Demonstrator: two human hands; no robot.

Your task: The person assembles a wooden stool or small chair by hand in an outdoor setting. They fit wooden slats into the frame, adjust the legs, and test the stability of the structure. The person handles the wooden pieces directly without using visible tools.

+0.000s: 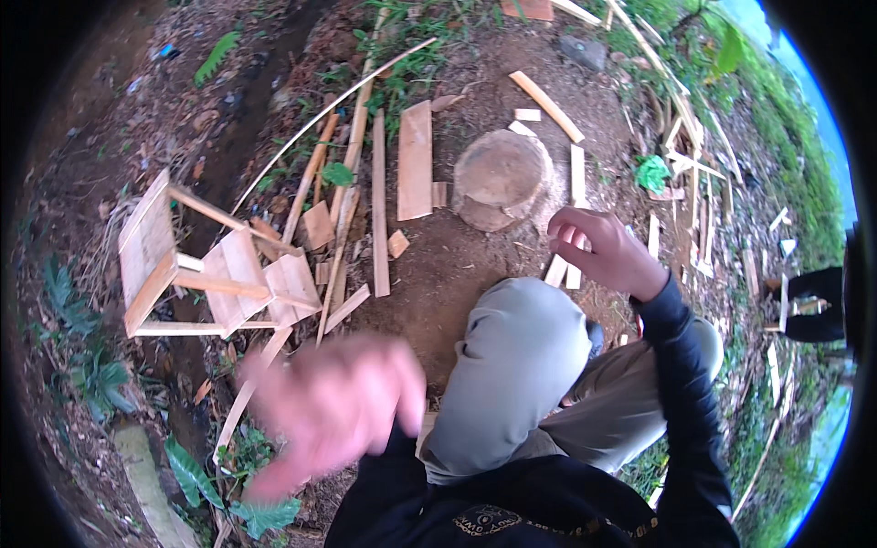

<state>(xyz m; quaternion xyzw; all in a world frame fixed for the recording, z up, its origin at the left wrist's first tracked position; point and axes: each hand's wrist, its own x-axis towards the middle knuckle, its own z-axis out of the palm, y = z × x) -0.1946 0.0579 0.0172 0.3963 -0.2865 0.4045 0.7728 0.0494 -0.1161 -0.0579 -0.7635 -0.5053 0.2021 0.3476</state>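
My left hand [333,402] is raised at the lower left, blurred by motion. Its digits look spread, and I see nothing held in it. Below it in the picture are the wooden stool-like frame's nearest strips and some green leaves. My right hand [607,251] hovers past my bent knee [525,356], its fingers loosely curled with a gap between them and nothing visible inside. The nearest things to it are a round tree stump [501,178] and pale wood strips [577,173] on the dirt.
A small wooden chair frame [233,283] stands at the left. Flat boards [416,160] and long poles lie on the soil left of the stump. More wood sticks [690,119] and a green plastic scrap [651,173] are at the right. Another person's dark-clothed legs [813,306] show at the right edge.
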